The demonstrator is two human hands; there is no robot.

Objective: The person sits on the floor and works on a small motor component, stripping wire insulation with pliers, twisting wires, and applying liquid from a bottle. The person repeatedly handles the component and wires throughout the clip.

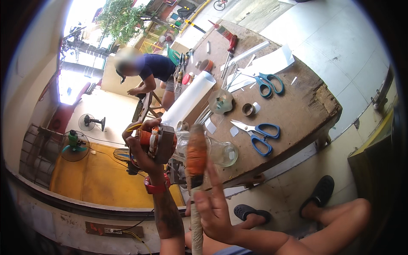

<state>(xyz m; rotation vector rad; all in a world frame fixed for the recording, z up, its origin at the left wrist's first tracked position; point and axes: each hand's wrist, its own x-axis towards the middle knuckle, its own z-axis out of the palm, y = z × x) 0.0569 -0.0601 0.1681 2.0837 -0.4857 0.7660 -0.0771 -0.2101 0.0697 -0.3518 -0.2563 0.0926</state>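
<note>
My left hand [142,146] is closed around a motor stator [158,143] with orange copper windings and a grey metal core, raised at the table's left edge. In front of me my right hand [216,210] grips a stick-like tool [196,159], held upright. Its thick upper part is wrapped in orange, with a black band below and a pale wrapped handle [196,231]; its top is blurred. Behind the tool a clear glass jar [227,154] lies on its side. Blue-handled scissors [260,135] lie open to its right.
On the worn wooden table [293,123] are teal-handled scissors [270,85], a tape roll [248,109], a white sheet roll [193,97], paper pieces [272,63] and a red-handled screwdriver [232,43]. Another person [153,68] sits beyond. Fans [74,144] stand at the left.
</note>
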